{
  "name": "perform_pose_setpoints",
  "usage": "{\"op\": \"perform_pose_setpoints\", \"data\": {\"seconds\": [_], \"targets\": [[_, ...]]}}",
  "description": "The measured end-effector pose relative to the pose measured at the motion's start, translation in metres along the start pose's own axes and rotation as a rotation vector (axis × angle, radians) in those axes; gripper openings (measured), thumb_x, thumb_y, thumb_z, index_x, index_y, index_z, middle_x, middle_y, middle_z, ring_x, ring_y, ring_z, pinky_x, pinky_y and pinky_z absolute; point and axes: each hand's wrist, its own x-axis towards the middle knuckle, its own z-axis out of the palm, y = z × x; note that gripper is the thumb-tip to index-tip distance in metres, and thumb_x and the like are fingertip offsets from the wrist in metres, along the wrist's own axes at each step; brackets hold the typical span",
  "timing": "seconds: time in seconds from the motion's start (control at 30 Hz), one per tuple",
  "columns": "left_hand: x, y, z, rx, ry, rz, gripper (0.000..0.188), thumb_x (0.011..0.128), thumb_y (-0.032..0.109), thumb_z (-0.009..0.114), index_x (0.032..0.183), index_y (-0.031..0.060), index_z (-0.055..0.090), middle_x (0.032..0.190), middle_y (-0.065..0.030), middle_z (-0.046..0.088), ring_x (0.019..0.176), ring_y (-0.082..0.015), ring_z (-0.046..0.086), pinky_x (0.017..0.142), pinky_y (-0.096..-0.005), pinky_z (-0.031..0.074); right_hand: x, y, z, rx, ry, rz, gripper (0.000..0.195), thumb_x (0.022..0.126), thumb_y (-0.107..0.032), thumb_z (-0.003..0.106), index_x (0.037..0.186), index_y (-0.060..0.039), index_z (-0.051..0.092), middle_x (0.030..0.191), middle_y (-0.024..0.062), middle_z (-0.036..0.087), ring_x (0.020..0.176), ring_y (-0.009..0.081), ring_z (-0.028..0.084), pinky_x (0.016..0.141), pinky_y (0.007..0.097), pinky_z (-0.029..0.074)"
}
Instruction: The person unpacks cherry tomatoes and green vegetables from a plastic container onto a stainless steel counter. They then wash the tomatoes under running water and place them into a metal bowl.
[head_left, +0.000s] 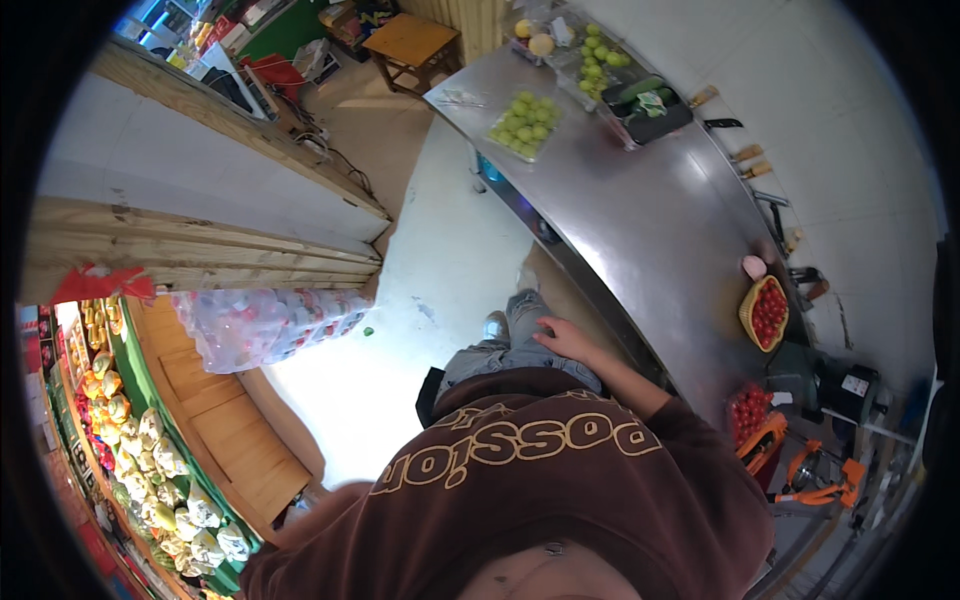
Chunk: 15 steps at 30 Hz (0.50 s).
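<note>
My right hand (564, 339) hangs in front of my thigh, close to the grey jeans (517, 322). Its fingers are apart and hold nothing. My left hand is out of view; only a blurred part of that arm shows at the lower left. To the right stands a stainless-steel counter (637, 217). A clear tray of green grapes (523, 126) lies near its far end. Behind that are more green grapes (594, 64) and a black tray (649, 112) with dark green produce. A yellow basket (750, 319) holds small red fruit (770, 311).
Knives with wooden handles (756, 169) line the wall behind the counter. At right are a red fruit pack (748, 412) and an orange-handled device (817, 480). A wooden-framed partition (225, 232), shrink-wrapped bottles (270, 322) and a fruit display (150, 480) stand left. Ahead is a wooden stool (411, 41).
</note>
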Motion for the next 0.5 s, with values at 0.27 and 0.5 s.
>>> {"op": "perform_pose_setpoints", "data": {"seconds": [0.27,0.5], "targets": [[-0.007,0.104,-0.024,-0.133,0.080,0.108,0.038,0.094,0.028,0.051,0.122,0.0036,0.058,0.116,-0.0132,0.059,0.102,-0.0217,0.060,0.084,-0.0395,0.051,0.126,-0.089,-0.007,-0.046,-0.229,-0.310,0.049,0.085,-0.036,0.061,0.124,-0.0069,0.053,0.115,0.0211,0.060,0.105,0.0367,0.058,0.089,0.0435,0.047],[-0.063,0.202,-0.077,-0.118,0.008,0.026,0.035,0.093,0.027,0.052,0.118,0.0031,0.060,0.113,-0.0118,0.059,0.101,-0.0202,0.060,0.080,-0.0384,0.052,0.243,-0.173,-0.096,-0.305,-0.304,-0.276,0.050,0.087,-0.033,0.061,0.127,-0.0040,0.051,0.121,0.0197,0.058,0.111,0.0366,0.055,0.093,0.0410,0.045]]}}
